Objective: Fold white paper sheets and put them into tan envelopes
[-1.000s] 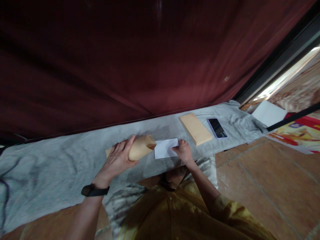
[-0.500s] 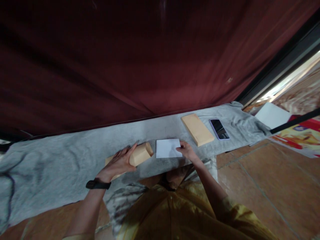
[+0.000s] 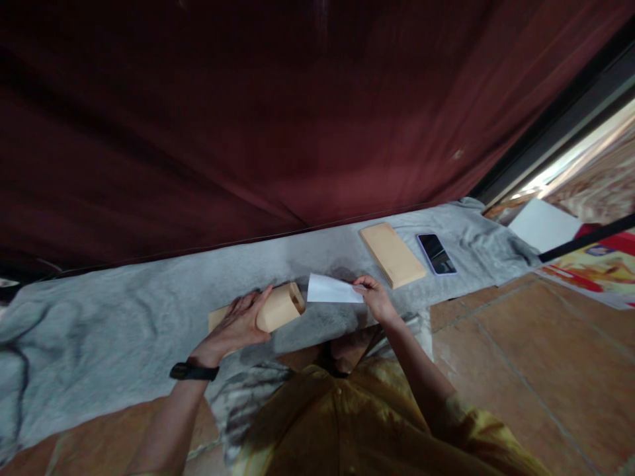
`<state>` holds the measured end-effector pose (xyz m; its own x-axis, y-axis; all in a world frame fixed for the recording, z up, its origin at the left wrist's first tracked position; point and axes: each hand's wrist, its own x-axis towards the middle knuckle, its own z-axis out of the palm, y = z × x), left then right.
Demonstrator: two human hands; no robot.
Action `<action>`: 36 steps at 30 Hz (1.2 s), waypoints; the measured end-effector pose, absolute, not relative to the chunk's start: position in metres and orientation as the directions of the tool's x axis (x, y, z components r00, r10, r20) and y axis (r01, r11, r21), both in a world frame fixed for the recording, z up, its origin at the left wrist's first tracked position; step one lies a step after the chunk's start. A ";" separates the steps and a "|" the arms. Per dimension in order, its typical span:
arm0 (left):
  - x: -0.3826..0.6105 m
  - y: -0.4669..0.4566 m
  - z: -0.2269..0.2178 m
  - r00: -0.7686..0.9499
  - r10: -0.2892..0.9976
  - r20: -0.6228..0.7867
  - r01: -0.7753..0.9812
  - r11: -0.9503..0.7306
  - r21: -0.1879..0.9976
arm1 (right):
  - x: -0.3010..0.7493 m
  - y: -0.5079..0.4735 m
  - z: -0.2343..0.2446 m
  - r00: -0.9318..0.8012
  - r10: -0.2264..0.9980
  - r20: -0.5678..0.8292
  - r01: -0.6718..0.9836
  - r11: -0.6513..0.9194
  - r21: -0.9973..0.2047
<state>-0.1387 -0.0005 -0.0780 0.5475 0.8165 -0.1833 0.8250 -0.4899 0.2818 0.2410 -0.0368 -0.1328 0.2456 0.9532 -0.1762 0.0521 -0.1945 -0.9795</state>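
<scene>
A brown paper envelope (image 3: 278, 309) lies on the grey cloth, its mouth gaping toward the right. My left hand (image 3: 241, 324) is closed around its sides, thumb on the near edge and fingers on the far one, bowing the paper. To the right, my right hand (image 3: 373, 296) pinches the right end of a folded-looking white sheet of paper (image 3: 333, 289). The sheet is raised and tilted, and its left edge is close to the envelope's mouth. Whether the two touch, I cannot tell.
A stack of brown envelopes (image 3: 391, 254) lies on the grey cloth (image 3: 149, 297) at right, beside a phone (image 3: 436, 254) in a purple case. A dark red curtain (image 3: 297, 132) hangs behind. On the tiled floor (image 3: 526, 357) at far right is a colourful printed box (image 3: 602, 268).
My right hand has lifted and tilted the white sheet, which lay flat before, and brought it slightly nearer the envelope. My left hand keeps its hold, and the envelope's mouth shows wider.
</scene>
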 end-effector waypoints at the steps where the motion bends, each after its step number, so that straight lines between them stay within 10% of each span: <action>1: -0.139 -0.001 -0.078 0.552 0.815 -0.177 0.821 -0.494 0.287 | 0.239 -0.036 -0.132 0.243 0.952 -0.186 0.035 -0.201 -0.979; 36: -0.134 -0.008 -0.077 0.597 0.797 -0.091 0.794 -0.573 0.203 | 0.191 -0.012 -0.106 -0.106 0.983 -0.149 0.571 -0.062 -0.818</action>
